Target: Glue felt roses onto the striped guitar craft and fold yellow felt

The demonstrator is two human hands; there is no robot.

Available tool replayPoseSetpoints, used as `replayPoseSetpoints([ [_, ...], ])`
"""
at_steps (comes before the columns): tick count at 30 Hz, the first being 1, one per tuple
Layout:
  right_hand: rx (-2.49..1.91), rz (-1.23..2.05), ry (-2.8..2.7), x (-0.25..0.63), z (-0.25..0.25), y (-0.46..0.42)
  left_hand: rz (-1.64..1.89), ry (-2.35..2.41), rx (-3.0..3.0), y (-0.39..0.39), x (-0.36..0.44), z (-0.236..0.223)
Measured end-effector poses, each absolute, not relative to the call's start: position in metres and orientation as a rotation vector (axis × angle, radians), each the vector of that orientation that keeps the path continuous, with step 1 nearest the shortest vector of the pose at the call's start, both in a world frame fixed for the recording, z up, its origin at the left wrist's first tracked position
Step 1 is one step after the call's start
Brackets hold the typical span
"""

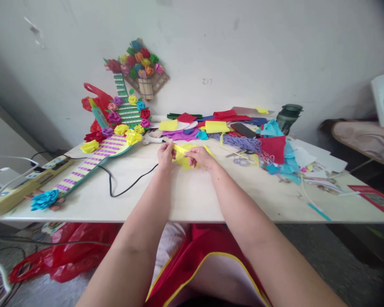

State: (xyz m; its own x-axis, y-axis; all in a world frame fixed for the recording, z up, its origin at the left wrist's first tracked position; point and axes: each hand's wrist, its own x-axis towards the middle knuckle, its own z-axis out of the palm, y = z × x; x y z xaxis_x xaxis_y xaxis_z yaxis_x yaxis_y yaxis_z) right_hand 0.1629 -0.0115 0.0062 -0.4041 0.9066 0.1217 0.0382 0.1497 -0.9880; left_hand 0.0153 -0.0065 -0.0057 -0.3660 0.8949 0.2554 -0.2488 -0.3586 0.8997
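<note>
A narrow strip of yellow crepe paper [180, 149] stretches between my hands over the middle of the table. My left hand [167, 154] pinches its left end, fingers closed. At the other end, my right hand [199, 157] is also closed on the strip, thumb and fingers pressed together. More yellow paper [188, 164] lies beneath and behind the hands, partly covered by them. Right of my right hand are scissors [236, 154] and a tangle of purple yarn [240, 143].
A guitar-shaped craft with paper flowers [96, 160] stands at left, by a power strip [35, 183]. A black cord [128, 194] crosses the tabletop. Coloured paper sheets [179, 134], a phone [243, 130] and a dark bottle [288, 118] lie or stand at the back.
</note>
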Motion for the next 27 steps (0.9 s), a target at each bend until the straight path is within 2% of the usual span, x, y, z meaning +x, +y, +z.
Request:
replayPoseSetpoints([
  [6,-0.929,1.364,-1.633,0.163,0.005,-0.01,1.856,1.023,0.987,-0.005,0.015,-0.006],
  [14,-0.983,1.37,-1.541,0.16,0.01,-0.011,1.562,1.051,1.189,-0.008,0.021,-0.007],
  [27,-1.059,1.179,-1.398,0.166,0.006,0.002,1.61,1.084,1.235,-0.009,0.021,-0.005],
])
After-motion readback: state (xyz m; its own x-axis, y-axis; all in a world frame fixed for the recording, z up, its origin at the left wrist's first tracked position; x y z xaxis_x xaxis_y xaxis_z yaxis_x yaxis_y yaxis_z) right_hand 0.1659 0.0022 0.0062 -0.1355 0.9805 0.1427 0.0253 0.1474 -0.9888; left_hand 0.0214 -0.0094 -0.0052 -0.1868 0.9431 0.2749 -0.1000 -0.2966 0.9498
